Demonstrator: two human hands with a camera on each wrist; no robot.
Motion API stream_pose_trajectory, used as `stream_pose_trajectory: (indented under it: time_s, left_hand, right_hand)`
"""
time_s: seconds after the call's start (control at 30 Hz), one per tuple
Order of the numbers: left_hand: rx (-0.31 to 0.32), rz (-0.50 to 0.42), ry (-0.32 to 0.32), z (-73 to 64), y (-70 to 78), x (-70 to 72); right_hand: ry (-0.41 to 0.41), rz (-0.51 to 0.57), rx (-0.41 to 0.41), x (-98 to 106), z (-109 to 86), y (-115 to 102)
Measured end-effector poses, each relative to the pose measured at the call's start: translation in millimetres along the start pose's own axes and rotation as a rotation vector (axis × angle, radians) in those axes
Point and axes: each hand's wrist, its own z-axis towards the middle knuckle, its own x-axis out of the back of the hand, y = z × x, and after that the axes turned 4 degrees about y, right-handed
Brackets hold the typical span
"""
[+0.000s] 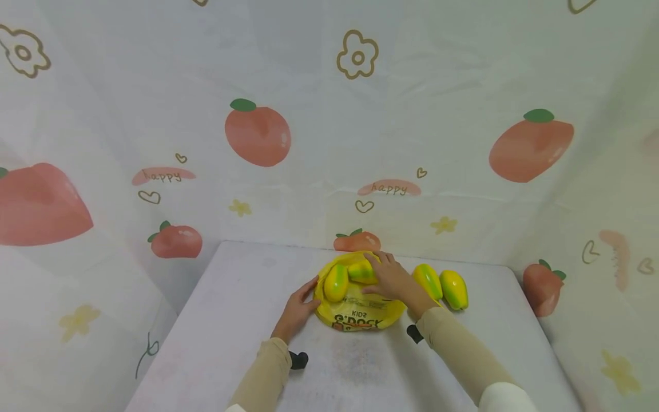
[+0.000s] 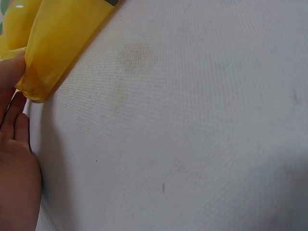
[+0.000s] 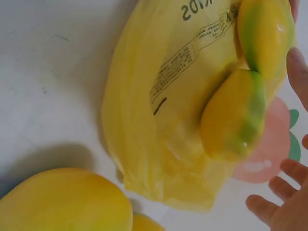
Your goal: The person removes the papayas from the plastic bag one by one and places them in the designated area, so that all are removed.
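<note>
A yellow plastic bag [image 1: 393, 313] with printed lettering lies spread on the table, its rim turned up. My left hand [image 1: 296, 309] pinches the bag's left edge, thumb on the inner side and fingers outside, as the left wrist view shows. Two yellow-and-green papaya-like fruits rest in the bag: one upright-lying fruit [image 1: 336, 283] near the left hand and another fruit [image 1: 361, 273] lying crosswise behind. My right hand [image 1: 392, 279] hovers over the bag's far right side, its fingers [image 3: 263, 208] spread and apart from the nearest fruit [image 3: 234, 115].
Right of the bag, two more such fruits lie on the white table [image 1: 231, 320]: a nearer-left fruit [image 1: 427, 279] partly behind the right forearm and a right-hand fruit [image 1: 454, 290]. A white cloth [image 1: 309, 200] printed with peaches and flowers hangs behind and at both sides.
</note>
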Motion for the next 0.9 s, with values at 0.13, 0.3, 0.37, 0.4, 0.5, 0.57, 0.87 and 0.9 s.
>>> stream_pose_trajectory:
  time_s: [0.13,0.3,0.37,0.4,0.5,0.57,0.87,0.9]
  left_hand:
    - [0.005,0.008,-0.002,-1.7,2.6,1.5]
    - [0.011,0.006,0.001,-1.5,4.4,2.6]
    - [0.004,0.008,0.000,-0.3,3.4,2.1]
    - [0.004,0.011,-0.001,0.3,2.9,2.0]
    - [-0.001,0.015,0.000,1.9,1.1,1.2]
    - [0.000,0.017,0.001,2.4,0.6,1.1]
    - [-0.004,0.006,0.006,0.1,1.6,0.8]
    - [-0.006,0.007,0.008,-0.4,1.8,0.6]
  right_hand:
    - [-0.009,0.023,-0.001,-4,5.4,0]
    - [-0.020,0.033,-0.007,-10,10.9,3]
    - [-0.034,0.039,-0.028,-12,12.3,3]
    - [-0.040,0.048,-0.037,-12,12.6,3]
    - [-0.054,0.076,-0.059,-13,13.5,4]
    - [-0.058,0.092,-0.072,-13,13.9,4]
    - [-0.096,0.140,-0.125,-15,16.3,1]
    - [-0.098,0.141,-0.125,-15,16.2,1]
